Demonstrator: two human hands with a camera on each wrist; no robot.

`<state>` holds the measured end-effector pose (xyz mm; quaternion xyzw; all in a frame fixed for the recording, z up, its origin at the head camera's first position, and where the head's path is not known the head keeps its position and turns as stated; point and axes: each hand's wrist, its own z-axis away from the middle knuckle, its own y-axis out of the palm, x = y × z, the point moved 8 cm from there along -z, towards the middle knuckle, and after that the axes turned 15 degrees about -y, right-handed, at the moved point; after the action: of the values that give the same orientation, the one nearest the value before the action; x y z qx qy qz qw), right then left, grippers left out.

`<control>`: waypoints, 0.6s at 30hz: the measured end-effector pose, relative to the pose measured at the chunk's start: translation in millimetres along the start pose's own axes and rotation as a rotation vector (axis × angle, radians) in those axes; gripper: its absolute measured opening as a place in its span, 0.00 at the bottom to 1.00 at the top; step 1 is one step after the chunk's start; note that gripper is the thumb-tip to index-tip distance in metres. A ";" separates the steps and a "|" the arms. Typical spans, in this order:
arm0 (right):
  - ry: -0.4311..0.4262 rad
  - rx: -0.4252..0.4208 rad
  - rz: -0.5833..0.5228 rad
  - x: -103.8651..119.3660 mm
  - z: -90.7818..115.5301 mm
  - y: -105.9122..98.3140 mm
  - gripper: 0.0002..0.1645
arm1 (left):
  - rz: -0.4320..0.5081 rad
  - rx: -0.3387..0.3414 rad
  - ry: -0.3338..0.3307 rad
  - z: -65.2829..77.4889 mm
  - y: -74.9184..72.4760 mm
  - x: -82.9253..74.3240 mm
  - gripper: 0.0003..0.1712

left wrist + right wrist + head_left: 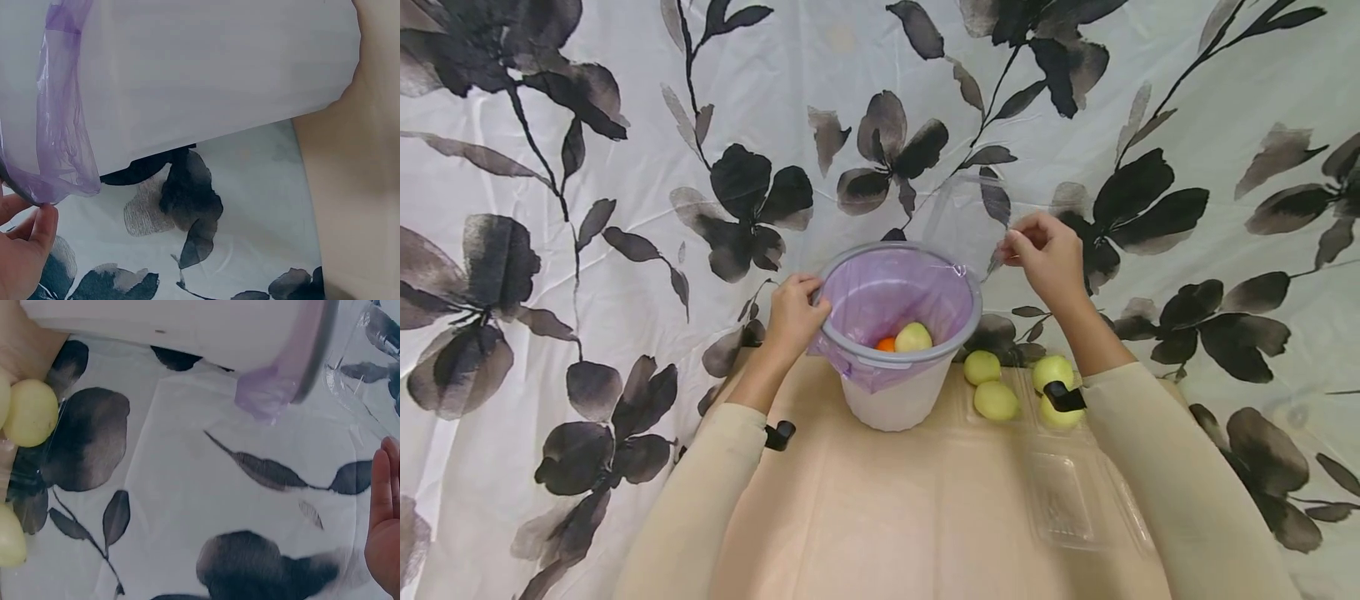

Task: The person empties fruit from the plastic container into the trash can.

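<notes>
My left hand (pixel 793 319) grips the grey rim of a white bin (pixel 895 404), thumb and fingers on its left edge over the purple bag (pixel 880 287) lining it. In the left wrist view, the left hand (pixel 28 247) pinches the rim where the bag folds over. My right hand (pixel 1051 254) pinches a clear plastic container (pixel 958 221) by its edge above the bin's right side; its see-through outline is hard to make out. Inside the bin lie a yellow-green fruit (pixel 914 337) and an orange fruit (pixel 886 343), the latter partly hidden.
Right of the bin, several yellow-green fruits (pixel 996 401) sit in a clear tray, partly behind my right sleeve. Another clear plastic container (pixel 1066 498) lies nearer on the tan table (pixel 880 517). Floral cloth (pixel 647 167) hangs behind and around the table.
</notes>
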<state>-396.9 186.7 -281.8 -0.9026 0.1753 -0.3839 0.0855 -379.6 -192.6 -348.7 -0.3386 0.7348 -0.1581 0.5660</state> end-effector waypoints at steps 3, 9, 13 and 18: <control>0.001 -0.001 -0.044 0.8 10.0 -12.4 0.06 | 0.004 -0.002 0.006 -0.2 0.4 0.4 0.22; 0.025 0.012 -0.087 3.0 33.2 -38.6 0.11 | 0.005 -0.005 -0.004 -2.6 0.5 0.9 0.22; 0.062 0.013 -0.060 -0.7 49.5 -56.5 0.09 | 0.012 -0.011 -0.004 -4.1 -1.5 -0.3 0.22; 0.153 0.058 0.030 -15.4 82.6 -74.4 0.14 | 0.018 -0.009 0.003 -1.7 0.1 -0.2 0.22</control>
<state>-328.5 263.0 -327.6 -0.8651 0.1836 -0.4551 0.1037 -381.3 -192.6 -348.1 -0.3344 0.7393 -0.1502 0.5648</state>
